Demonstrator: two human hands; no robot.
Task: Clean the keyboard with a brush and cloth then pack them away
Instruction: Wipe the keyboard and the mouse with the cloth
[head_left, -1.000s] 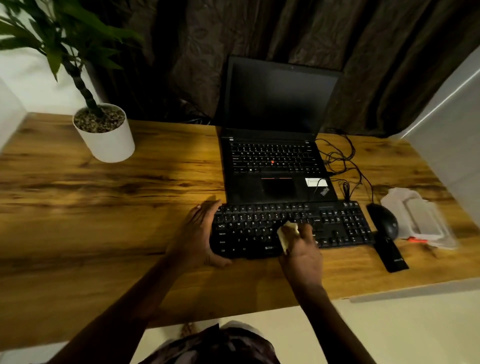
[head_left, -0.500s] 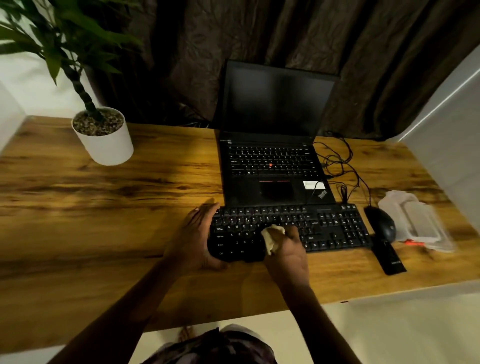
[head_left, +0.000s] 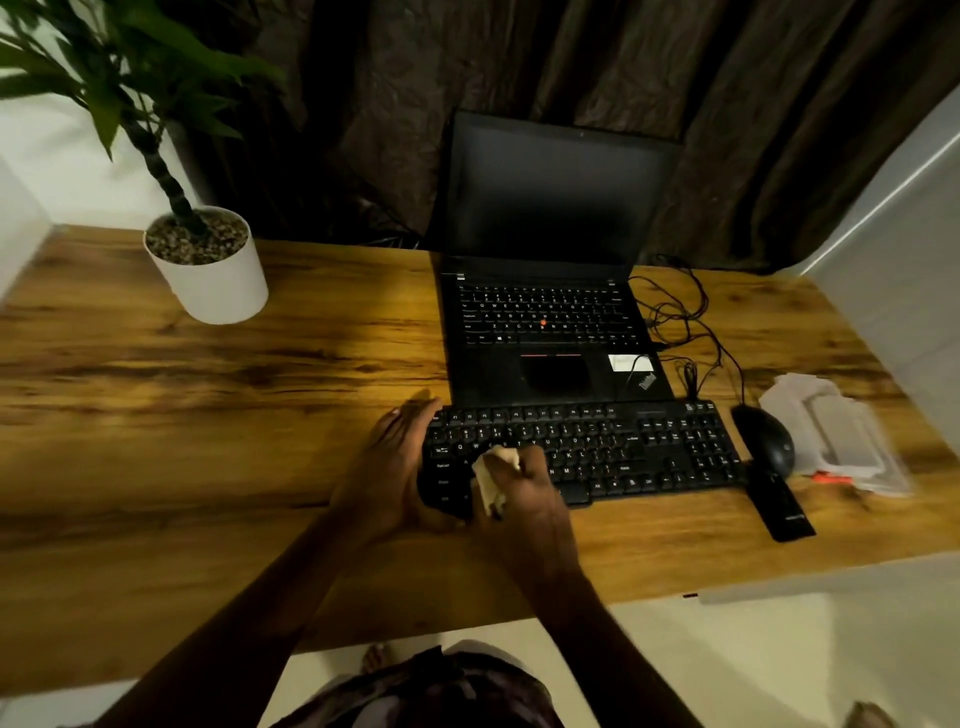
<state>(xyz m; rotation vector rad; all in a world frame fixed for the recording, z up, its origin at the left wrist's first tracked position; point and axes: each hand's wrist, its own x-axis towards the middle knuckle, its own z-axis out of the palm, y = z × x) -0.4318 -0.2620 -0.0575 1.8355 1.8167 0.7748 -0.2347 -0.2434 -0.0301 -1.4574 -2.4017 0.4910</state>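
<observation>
A black keyboard (head_left: 623, 449) lies on the wooden desk (head_left: 208, 415) in front of an open laptop. My right hand (head_left: 524, 499) is closed around a small pale cloth (head_left: 491, 475) and presses it onto the keys at the keyboard's left part. My left hand (head_left: 389, 467) grips the keyboard's left end, fingers along its edge. A small orange-tipped tool (head_left: 831, 477), possibly the brush, lies by a clear plastic case (head_left: 836, 431) at the right.
The open black laptop (head_left: 550, 312) stands behind the keyboard, with tangled cables (head_left: 685, 322) to its right. A black mouse (head_left: 766, 439) and a flat black device (head_left: 782, 506) lie right of the keyboard. A potted plant in a white pot (head_left: 213, 275) stands back left.
My right hand has slid the cloth leftward across the keyboard, from its middle to its left part. My left hand has stayed on the keyboard's left end.
</observation>
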